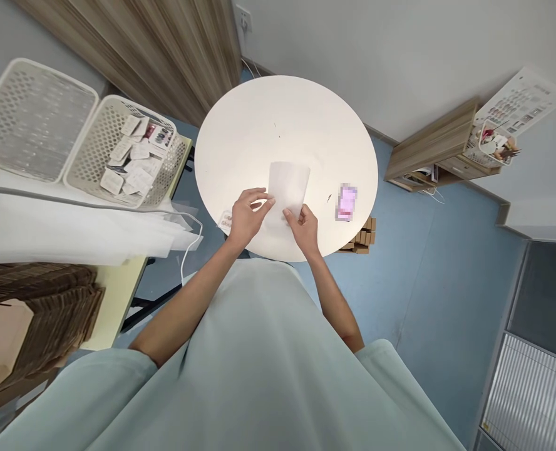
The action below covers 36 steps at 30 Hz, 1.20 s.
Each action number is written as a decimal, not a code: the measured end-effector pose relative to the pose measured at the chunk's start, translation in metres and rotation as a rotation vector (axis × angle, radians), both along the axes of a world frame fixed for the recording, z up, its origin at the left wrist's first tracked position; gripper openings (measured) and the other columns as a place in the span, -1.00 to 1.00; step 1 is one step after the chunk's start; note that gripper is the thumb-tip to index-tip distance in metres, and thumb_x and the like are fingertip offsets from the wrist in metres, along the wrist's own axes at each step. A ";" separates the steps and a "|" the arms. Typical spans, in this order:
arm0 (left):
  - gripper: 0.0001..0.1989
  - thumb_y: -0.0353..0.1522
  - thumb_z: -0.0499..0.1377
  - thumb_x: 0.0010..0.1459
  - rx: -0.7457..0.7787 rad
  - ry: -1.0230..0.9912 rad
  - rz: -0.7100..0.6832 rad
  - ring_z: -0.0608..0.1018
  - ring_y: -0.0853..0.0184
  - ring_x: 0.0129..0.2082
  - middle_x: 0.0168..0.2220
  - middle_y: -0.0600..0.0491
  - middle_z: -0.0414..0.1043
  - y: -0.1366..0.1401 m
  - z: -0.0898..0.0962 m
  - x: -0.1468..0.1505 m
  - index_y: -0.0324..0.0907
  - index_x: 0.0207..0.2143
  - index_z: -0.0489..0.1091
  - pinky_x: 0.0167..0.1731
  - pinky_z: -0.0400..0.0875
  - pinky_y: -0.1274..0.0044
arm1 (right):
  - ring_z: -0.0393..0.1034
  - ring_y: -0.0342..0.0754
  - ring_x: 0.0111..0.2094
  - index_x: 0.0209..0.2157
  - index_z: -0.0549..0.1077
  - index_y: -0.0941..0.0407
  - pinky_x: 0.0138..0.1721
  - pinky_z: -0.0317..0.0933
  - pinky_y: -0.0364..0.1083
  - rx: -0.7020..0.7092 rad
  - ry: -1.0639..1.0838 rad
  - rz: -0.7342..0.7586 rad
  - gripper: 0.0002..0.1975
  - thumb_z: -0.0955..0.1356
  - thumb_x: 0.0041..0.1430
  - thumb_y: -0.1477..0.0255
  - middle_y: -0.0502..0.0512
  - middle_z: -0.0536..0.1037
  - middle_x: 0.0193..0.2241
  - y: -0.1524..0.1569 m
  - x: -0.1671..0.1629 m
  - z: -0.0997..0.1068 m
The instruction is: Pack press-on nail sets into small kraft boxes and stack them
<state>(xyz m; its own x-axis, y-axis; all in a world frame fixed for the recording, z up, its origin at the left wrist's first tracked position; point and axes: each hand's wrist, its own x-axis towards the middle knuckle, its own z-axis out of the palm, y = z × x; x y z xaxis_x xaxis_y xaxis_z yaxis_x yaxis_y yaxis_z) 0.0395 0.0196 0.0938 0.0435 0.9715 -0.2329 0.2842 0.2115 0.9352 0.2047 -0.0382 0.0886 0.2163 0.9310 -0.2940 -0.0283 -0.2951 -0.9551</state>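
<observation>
A thin, whitish, slightly see-through sheet [289, 181] is held over the near half of the round white table [282, 106]; whether it is a single layer or a flat pouch I cannot tell. At its left edge is my left hand [248, 216], thumb and fingertips closed on the edge. My right hand [304, 228] pinches the lower right part, thumb on the front and the other fingers partly hidden behind. To the right on the tabletop lies a pixelated pink-purple object [346, 202]. A small printed card [225, 219] lies at the table's left rim.
White baskets stand on the left, one holding small white cards [134, 156], the other clear plastic pieces [43, 122]. Below them lie white sheets [71, 228] and stacked flat cardboard [47, 313]. Small brown boxes [365, 237] show under the table; a wooden cabinet [432, 144] is at right.
</observation>
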 end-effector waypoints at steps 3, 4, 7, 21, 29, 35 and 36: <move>-0.73 -0.10 0.35 0.30 0.082 0.095 -0.009 0.57 0.09 0.20 0.13 -0.09 0.52 0.004 0.001 -0.011 -0.08 -0.13 0.64 0.19 0.54 0.27 | 0.54 0.03 -0.11 -0.14 0.55 0.02 -0.13 0.47 -0.03 0.028 0.052 0.084 -0.48 0.37 0.37 -0.17 0.07 0.62 -0.20 0.003 -0.007 0.005; -0.74 -0.11 0.34 0.31 0.085 0.100 -0.016 0.59 0.11 0.16 0.08 -0.08 0.53 0.006 0.000 -0.015 -0.08 -0.14 0.63 0.18 0.54 0.28 | 0.54 0.04 -0.07 -0.12 0.57 0.02 -0.11 0.49 -0.01 0.031 0.070 0.105 -0.45 0.32 0.41 -0.19 0.09 0.63 -0.17 0.003 -0.010 0.005; -0.71 -0.09 0.29 0.34 0.014 0.047 -0.081 0.63 0.14 0.02 -0.05 -0.06 0.61 0.010 -0.003 -0.024 -0.11 -0.13 0.59 0.11 0.56 0.30 | 0.53 0.04 -0.02 -0.07 0.58 0.00 -0.06 0.52 0.00 0.032 0.116 0.109 -0.45 0.26 0.46 -0.16 0.09 0.63 -0.10 0.006 -0.020 0.001; -0.69 -0.05 0.28 0.30 -0.256 -0.191 -0.242 0.67 0.16 -0.16 -0.20 -0.01 0.65 0.020 -0.017 -0.046 -0.09 -0.17 0.45 -0.15 0.58 0.35 | 0.48 -0.07 -0.32 -0.08 0.54 0.00 -0.27 0.42 -0.05 -0.168 0.011 0.130 -0.68 0.48 0.21 0.13 0.04 0.67 -0.07 0.013 -0.045 -0.039; -0.82 -0.19 0.25 0.29 -0.228 0.107 -0.172 0.61 0.25 -0.30 -0.16 -0.01 0.63 0.044 -0.053 -0.065 -0.10 -0.19 0.49 -0.23 0.53 0.41 | 0.39 -0.02 -0.27 -0.28 0.62 0.04 -0.12 0.35 -0.01 -0.221 -0.235 0.008 -0.66 0.46 0.21 0.04 0.06 0.70 -0.19 0.013 -0.016 -0.046; -0.85 -0.26 0.26 0.29 -0.306 0.146 -0.149 0.63 0.28 -0.34 -0.17 -0.01 0.65 0.072 -0.077 -0.069 -0.12 -0.16 0.50 -0.28 0.52 0.45 | 0.42 -0.01 -0.21 -0.33 0.58 0.06 0.00 0.35 -0.01 -0.235 -0.247 -0.041 -0.61 0.47 0.17 -0.01 0.05 0.66 -0.27 0.028 0.022 -0.080; -0.85 -0.26 0.26 0.29 -0.315 0.150 -0.140 0.64 0.28 -0.34 -0.16 -0.02 0.66 0.077 -0.081 -0.068 -0.13 -0.16 0.50 -0.28 0.53 0.45 | 0.43 -0.01 -0.19 -0.32 0.58 0.06 0.01 0.35 -0.01 -0.233 -0.219 -0.044 -0.61 0.47 0.16 0.00 0.05 0.65 -0.27 0.031 0.027 -0.087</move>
<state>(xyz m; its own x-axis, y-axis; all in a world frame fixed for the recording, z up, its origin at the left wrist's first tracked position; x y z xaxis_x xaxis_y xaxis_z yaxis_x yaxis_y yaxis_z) -0.0288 0.0961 0.0124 0.1139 0.8384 -0.5330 0.4597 0.4312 0.7764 0.2316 -0.0068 0.0021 0.3361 0.8325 -0.4405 0.1528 -0.5097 -0.8467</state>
